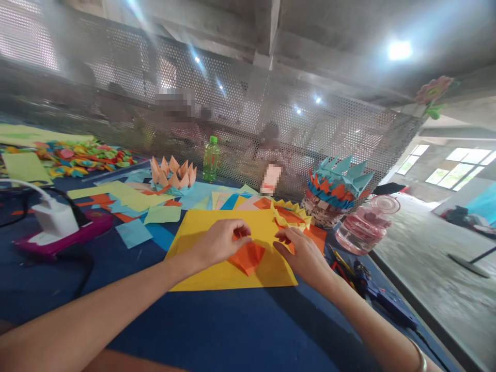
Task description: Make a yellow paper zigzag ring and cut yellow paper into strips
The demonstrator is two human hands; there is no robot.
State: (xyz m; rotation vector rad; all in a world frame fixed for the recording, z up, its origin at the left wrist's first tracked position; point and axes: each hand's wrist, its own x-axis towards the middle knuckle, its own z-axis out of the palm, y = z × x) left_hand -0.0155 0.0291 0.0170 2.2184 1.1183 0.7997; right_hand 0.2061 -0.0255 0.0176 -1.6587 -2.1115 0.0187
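On a yellow paper sheet (201, 227) lies a folded orange paper (250, 260), creased down its middle. My left hand (222, 240) is curled over its upper left part, with orange showing between thumb and fingers; the fingertips are partly hidden. To the right, my right hand (300, 250) is held with thumb and fingers apart and nothing between them. It is close to the orange paper but does not touch it. Behind it sits a ring of folded yellow paper (290, 216) with pointed tips.
A peach paper ring (174, 175), a green bottle (211, 160) and loose paper sheets (132, 196) lie beyond. A basket with blue paper points (341, 178), a pink jar (362, 230) and a glue gun (382, 297) are right. A power strip (93, 230) stands left.
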